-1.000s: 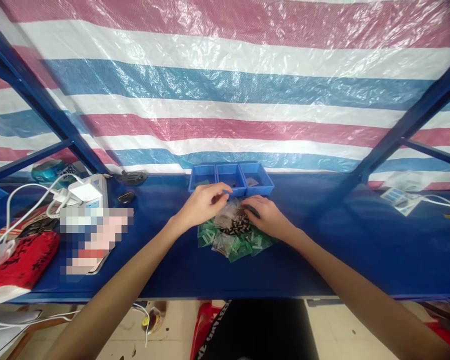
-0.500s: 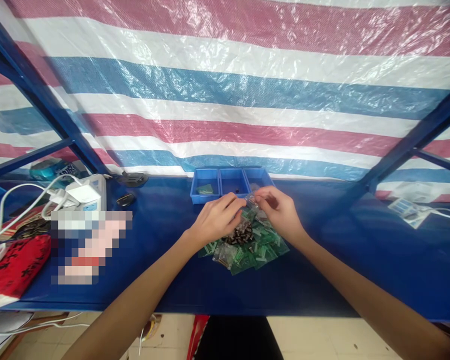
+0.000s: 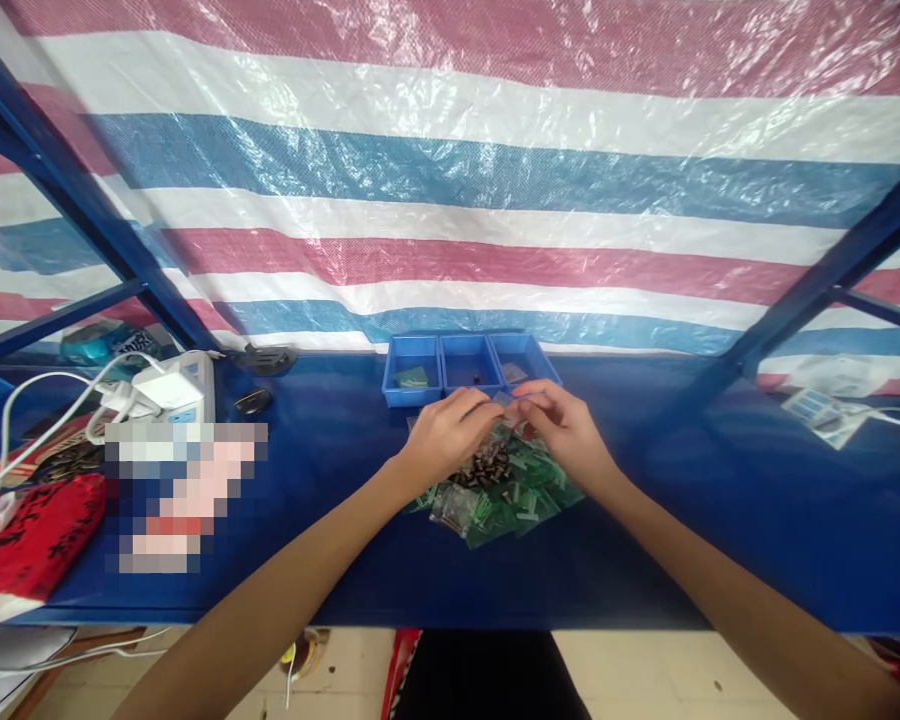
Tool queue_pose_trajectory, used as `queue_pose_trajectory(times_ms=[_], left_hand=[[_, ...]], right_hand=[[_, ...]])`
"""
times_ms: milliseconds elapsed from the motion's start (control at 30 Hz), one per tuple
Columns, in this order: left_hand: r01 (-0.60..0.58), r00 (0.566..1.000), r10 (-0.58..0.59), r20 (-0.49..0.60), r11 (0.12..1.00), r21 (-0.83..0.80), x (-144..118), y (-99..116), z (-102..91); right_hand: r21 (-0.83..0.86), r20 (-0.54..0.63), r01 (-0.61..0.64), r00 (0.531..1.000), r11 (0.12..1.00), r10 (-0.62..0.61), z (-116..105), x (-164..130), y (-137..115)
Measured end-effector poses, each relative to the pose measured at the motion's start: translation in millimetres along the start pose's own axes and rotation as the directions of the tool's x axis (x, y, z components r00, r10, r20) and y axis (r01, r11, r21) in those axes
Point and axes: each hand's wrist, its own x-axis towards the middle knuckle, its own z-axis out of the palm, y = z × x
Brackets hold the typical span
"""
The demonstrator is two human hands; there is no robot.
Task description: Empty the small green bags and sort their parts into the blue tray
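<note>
Both my hands meet over a pile of small parts and pinch a small clear plastic bag (image 3: 504, 398) between their fingertips. My left hand (image 3: 450, 432) is closed at the bag's left side, its fingers bent. From the right, my right hand (image 3: 566, 430) grips the bag between thumb and forefinger. Under and in front of them lie several green plastic packets (image 3: 532, 492), a heap of small dark and metallic pieces (image 3: 484, 466) and another clear bag (image 3: 455, 508). What the held bag contains is too small to make out.
Behind my hands stands a blue tray with three compartments (image 3: 412, 398); a green packet (image 3: 412, 377) lies in its left one. On the left are a power strip (image 3: 202, 385) with white plugs, a dark mouse-like object (image 3: 253, 401) and a red bag (image 3: 37, 530). Striped sheeting (image 3: 450, 170) hangs behind.
My fingertips have come closer together around the clear bag, and my right hand has dropped slightly. The whole view has shifted a little; the pile and tray look the same.
</note>
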Motion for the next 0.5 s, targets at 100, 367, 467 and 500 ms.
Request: queue_pose_trajectory(times_ms=[100, 367, 467, 500], left_hand=[[0.06, 0.998, -0.06, 0.0, 0.994, -0.096, -10.0, -1.4, 3.9], [0.357, 0.926, -0.376, 0.036, 0.839, -0.41, -6.9, 5.4, 0.0], [0.383, 0.915, -0.396, 0.08, 0.788, -0.482, -5.1, 8.3, -1.4], [0.376, 0.919, -0.386, 0.087, 0.786, -0.49, -5.3, 9.2, -1.8]], right_hand=[[-0.135, 0.075, 0.048, 0.996, 0.99, -0.038, -1.0, -2.4, 2.0], [-0.243, 0.121, 0.109, 0.989, 0.964, -0.081, 8.1, -11.3, -11.9], [-0.323, 0.06, 0.161, 0.987, 0.933, -0.15, 9.1, -10.4, -10.4], [-0.337, 0.047, 0.165, 0.986, 0.927, -0.158, 9.0, -10.0, -9.5]])
